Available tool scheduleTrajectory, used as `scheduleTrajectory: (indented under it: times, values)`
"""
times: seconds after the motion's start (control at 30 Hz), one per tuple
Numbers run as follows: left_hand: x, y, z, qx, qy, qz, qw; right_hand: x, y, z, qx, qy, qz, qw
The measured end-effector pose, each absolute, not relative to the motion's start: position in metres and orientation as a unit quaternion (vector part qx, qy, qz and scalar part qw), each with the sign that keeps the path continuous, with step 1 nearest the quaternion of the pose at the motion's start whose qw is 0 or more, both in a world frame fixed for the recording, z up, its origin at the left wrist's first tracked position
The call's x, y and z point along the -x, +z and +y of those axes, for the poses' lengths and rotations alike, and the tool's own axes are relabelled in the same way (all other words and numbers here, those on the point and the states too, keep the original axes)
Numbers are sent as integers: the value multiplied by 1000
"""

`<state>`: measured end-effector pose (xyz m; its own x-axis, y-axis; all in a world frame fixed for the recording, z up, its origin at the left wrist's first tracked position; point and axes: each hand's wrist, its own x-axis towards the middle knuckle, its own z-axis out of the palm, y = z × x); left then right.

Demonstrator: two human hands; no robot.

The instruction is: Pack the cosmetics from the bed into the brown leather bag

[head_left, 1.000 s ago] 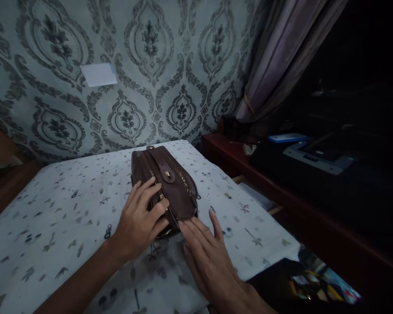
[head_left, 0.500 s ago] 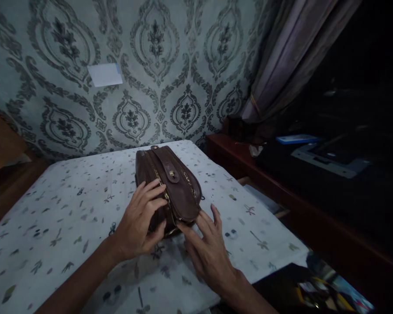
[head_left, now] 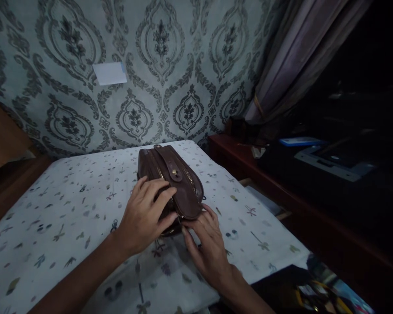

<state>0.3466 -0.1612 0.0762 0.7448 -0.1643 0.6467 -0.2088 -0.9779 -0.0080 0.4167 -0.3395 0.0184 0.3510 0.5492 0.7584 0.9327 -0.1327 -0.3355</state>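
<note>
A dark brown leather bag [head_left: 190, 198] with brass zippers and a strap buttoned along its top lies on the white patterned cloth [head_left: 94, 196]. My left hand [head_left: 147, 211] rests on the bag's left side, its fingers bent and spread over the zipper, the thumb near the front end. At the front right corner, my right hand [head_left: 206, 240] has thumb and forefinger brought together on the zipper end. Whatever small part sits between those fingertips is too small to make out.
Patterned wallpaper with a white card [head_left: 109, 73] rises behind the table. On the right stands a dark red wooden edge [head_left: 229, 150] with a blue-edged object [head_left: 301, 141] beyond it. A dark bag with yellow trim [head_left: 298, 288] is at the lower right.
My left hand has shifted slightly right and forward over the bag. The right hand's fingers have drawn together at the front corner, where they were more spread before.
</note>
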Motion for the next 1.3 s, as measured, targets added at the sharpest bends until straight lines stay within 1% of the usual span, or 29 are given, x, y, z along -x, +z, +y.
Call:
scheduleTrajectory:
  times: [0.1, 0.17, 0.33, 0.47, 0.67, 0.77, 0.87, 0.97, 1.03, 1.1, 1.2, 1.3]
  values:
    - [-348, 75, -164, -931, 352, -97, 12, -415, 20, -336, 723, -250, -503, 402]
    - [-349, 74, -164, -929, 357, -99, 15, -414, 20, -332, 722, -257, -490, 416]
    - [-351, 76, -159, -922, 370, -97, 56, -410, 20, -325, 706, -262, -475, 456]
    - [-353, 76, -157, -927, 352, -97, 84, -408, 19, -322, 709, -253, -476, 454]
    - [-352, 77, -155, -926, 350, -103, 96, -411, 20, -322, 699, -259, -483, 459]
    - [-349, 78, -148, -933, 318, -118, 122, -411, 30, -326, 696, -204, -471, 502]
    - [-347, 75, -140, -935, 293, -128, 153, -408, 45, -331, 696, -95, -429, 567]
    - [-348, 69, -138, -929, 299, -133, 171, -404, 57, -333, 685, -13, -377, 623]
    - [-351, 65, -140, -925, 311, -127, 177, -402, 62, -332, 681, 13, -358, 638]
    - [-353, 62, -144, -916, 338, -114, 185, -400, 63, -331, 682, 11, -362, 635]
    - [-356, 59, -148, -891, 397, -108, 193, -398, 62, -330, 685, -30, -393, 613]
    - [-357, 57, -148, -881, 430, -120, 154, -398, 58, -329, 693, -71, -415, 586]
